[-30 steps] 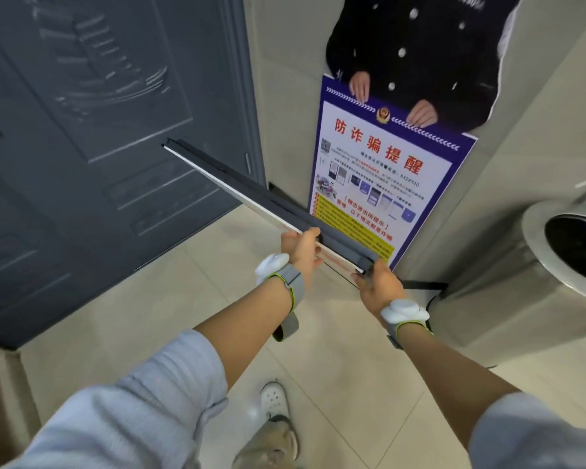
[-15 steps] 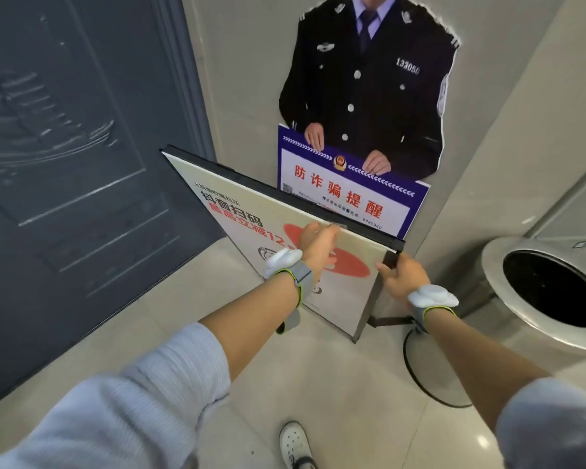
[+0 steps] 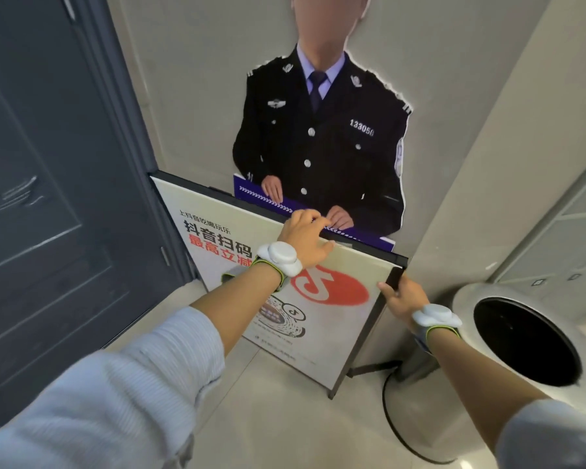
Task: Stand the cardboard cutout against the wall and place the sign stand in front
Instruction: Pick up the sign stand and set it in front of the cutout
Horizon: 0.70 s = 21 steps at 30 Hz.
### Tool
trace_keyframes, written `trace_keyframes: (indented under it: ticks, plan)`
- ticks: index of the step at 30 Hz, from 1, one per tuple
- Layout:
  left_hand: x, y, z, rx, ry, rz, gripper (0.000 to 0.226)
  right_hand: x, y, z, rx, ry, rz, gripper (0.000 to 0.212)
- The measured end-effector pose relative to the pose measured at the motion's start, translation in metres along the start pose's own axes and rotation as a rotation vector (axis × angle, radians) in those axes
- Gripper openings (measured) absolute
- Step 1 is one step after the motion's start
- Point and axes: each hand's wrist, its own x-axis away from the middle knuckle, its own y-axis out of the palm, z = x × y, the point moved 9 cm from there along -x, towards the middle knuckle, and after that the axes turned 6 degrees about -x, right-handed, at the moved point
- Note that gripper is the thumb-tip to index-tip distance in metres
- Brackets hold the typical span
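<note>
- Cardboard cutout of a dark-uniformed figure (image 3: 322, 147) stood upright against the beige wall (image 3: 197, 79).
- Black-framed white sign stand (image 3: 332, 319) stood on the floor tiles (image 3: 285, 418) just before it.
- Left hand (image 3: 305, 236) clasped its top edge; right hand (image 3: 403, 296) gripped its right edge.

Dark panelled door (image 3: 48, 198) at left, round open-topped steel bin (image 3: 487, 299) at right, pale tiled floor (image 3: 285, 418).
</note>
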Motion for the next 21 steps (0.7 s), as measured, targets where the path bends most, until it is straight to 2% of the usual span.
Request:
trace_keyframes:
  ticks: [3,11,21]
  plan:
    - [-0.023,0.018,0.004,-0.082,0.081,-0.082,0.05,-0.021,-0.008,0.002,-0.009,0.003,0.016,0.04]
    - [-0.083,0.032,0.013,-0.112,0.123,-0.058,0.042,-0.069,-0.025,0.012,-0.047,0.018,0.063,0.039]
    - [-0.144,0.053,0.024,-0.159,0.122,-0.03,0.044,-0.129,-0.041,0.028,0.013,0.007,0.03,0.044]
